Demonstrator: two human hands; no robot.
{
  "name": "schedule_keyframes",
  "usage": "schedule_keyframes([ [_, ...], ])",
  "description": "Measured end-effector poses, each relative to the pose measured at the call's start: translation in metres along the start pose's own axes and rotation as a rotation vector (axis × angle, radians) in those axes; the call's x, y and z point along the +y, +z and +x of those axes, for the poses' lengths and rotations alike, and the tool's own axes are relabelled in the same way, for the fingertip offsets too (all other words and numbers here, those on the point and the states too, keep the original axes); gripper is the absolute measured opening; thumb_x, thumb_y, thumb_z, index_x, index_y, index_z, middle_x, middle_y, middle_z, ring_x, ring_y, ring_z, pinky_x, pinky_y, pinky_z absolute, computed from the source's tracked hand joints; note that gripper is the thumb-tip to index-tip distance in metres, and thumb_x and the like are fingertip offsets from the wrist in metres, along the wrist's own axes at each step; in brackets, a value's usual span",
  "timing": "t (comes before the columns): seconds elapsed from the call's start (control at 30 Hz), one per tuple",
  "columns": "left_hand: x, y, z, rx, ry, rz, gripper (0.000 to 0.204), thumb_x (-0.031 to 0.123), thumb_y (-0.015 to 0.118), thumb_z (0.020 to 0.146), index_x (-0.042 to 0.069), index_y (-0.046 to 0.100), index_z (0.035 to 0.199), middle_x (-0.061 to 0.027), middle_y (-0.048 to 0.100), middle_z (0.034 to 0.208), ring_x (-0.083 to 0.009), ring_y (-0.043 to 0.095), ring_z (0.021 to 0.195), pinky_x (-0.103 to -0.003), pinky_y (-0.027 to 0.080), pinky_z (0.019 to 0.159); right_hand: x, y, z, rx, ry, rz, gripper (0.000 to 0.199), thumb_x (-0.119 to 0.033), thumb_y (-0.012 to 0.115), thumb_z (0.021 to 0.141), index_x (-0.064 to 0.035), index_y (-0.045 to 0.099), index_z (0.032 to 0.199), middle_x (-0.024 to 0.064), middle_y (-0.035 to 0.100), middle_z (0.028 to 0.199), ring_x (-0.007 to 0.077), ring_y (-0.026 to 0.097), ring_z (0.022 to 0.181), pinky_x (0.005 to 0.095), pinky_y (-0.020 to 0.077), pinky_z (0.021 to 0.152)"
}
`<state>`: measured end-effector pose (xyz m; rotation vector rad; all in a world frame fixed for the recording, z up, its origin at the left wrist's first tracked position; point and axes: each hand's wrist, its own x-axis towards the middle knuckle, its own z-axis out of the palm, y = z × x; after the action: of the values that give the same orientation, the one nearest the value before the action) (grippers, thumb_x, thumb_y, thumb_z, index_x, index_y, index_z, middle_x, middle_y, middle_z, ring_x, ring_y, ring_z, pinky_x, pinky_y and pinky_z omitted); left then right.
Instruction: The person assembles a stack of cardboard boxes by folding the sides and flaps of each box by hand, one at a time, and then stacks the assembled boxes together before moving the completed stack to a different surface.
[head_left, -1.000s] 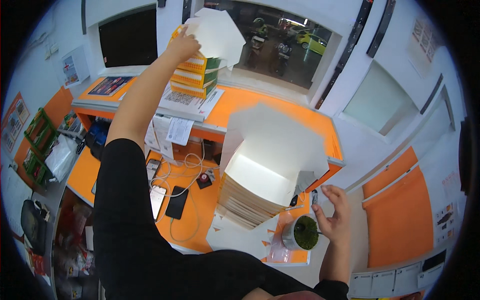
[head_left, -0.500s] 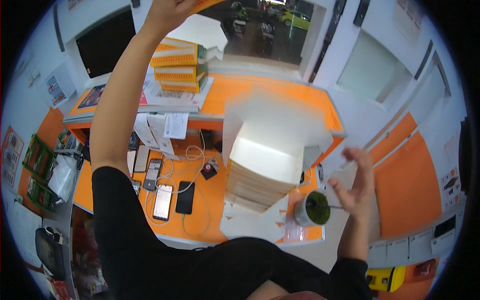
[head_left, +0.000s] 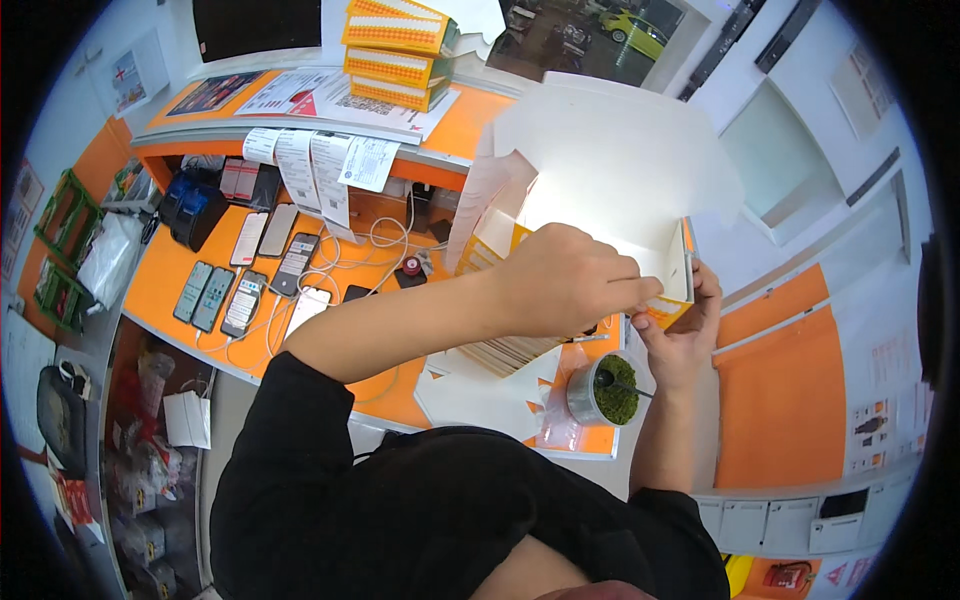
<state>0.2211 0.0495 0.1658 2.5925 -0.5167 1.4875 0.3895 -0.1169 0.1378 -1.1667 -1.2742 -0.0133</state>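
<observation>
An open cardboard box (head_left: 590, 210), white inside and yellow-patterned outside, has its wide lid (head_left: 630, 130) raised. It is held over a stack of nested boxes (head_left: 510, 355). My left hand (head_left: 570, 280) reaches across the front of the box, its fingers pinched on the near right corner. At that same corner, my right hand (head_left: 685, 325) grips the side wall from outside, thumb in front. Part of the box front is hidden behind my left hand. Just below my hands stands a round tin (head_left: 580, 395) of green crumbly stuff with a dark spoon in it.
Several phones (head_left: 245, 300) with white cables lie on the orange desk at left, near a dark blue device (head_left: 192, 208). Paper slips (head_left: 325, 175) hang from the raised counter. Yellow boxes (head_left: 398, 60) are stacked on that counter. A clear plastic bag (head_left: 560, 428) lies beside the tin.
My left hand has come down from the far stack to the near box. My right hand has moved in from the side and gripped the box corner. The view has shifted.
</observation>
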Motion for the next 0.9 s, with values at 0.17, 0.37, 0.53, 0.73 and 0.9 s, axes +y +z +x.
schedule_keyframes([
  [0.17, -0.022, -0.001, -0.011, -0.161, -0.002, 0.101, 0.024, 0.021, 0.068, 0.085, 0.018, 0.069, 0.108, 0.0021, 0.068, 0.081, -0.0169, 0.066, 0.066, -0.033, 0.050, 0.055, 0.044, -0.005, -0.012, -0.020, 0.068, -0.073, 0.058, -0.017, 0.096, 0.067, -0.0048, 0.055, 0.107, 0.0079, 0.055, 0.124, 0.0198, 0.057, 0.111, 0.0334, 0.0504, 0.087],
  [0.37, -0.042, -0.004, -0.029, -0.218, -0.077, -0.073, 0.021, 0.014, 0.073, 0.081, 0.015, 0.070, 0.102, -0.0008, 0.067, 0.078, -0.0222, 0.068, 0.071, -0.034, 0.052, 0.060, 0.047, 0.008, -0.008, -0.210, -0.268, -0.377, 0.052, -0.020, 0.095, 0.066, -0.0013, 0.068, 0.106, 0.0143, 0.066, 0.114, 0.0269, 0.064, 0.099, 0.0355, 0.0513, 0.085],
  [0.53, -0.049, -0.006, -0.030, -0.203, -0.303, -0.313, 0.021, 0.011, 0.072, 0.087, 0.011, 0.073, 0.109, -0.0070, 0.070, 0.083, -0.0260, 0.070, 0.076, -0.035, 0.053, 0.066, 0.052, -0.001, -0.002, -0.268, -0.385, -0.463, 0.061, -0.033, 0.096, 0.058, -0.0018, 0.070, 0.104, 0.0110, 0.069, 0.115, 0.0360, 0.059, 0.114, 0.0463, 0.0474, 0.096],
  [0.73, -0.041, -0.011, -0.013, -0.487, -0.459, -0.295, 0.024, 0.018, 0.072, 0.090, 0.006, 0.074, 0.111, -0.0104, 0.073, 0.088, -0.0226, 0.070, 0.081, -0.033, 0.054, 0.073, 0.059, -0.015, 0.005, -0.275, -0.369, -0.345, 0.053, -0.030, 0.096, 0.061, -0.0061, 0.070, 0.101, 0.0063, 0.071, 0.102, 0.0331, 0.060, 0.111, 0.0437, 0.0477, 0.093],
  [0.9, -0.043, -0.011, 0.021, -0.625, -0.656, -0.374, 0.037, 0.037, 0.073, 0.088, 0.002, 0.076, 0.100, -0.0117, 0.072, 0.081, -0.0216, 0.069, 0.075, -0.032, 0.054, 0.069, 0.053, -0.011, 0.009, -0.333, -0.328, -0.263, 0.049, -0.026, 0.094, 0.063, -0.0069, 0.070, 0.101, 0.0054, 0.071, 0.101, 0.0323, 0.061, 0.109, 0.0432, 0.0475, 0.092],
])
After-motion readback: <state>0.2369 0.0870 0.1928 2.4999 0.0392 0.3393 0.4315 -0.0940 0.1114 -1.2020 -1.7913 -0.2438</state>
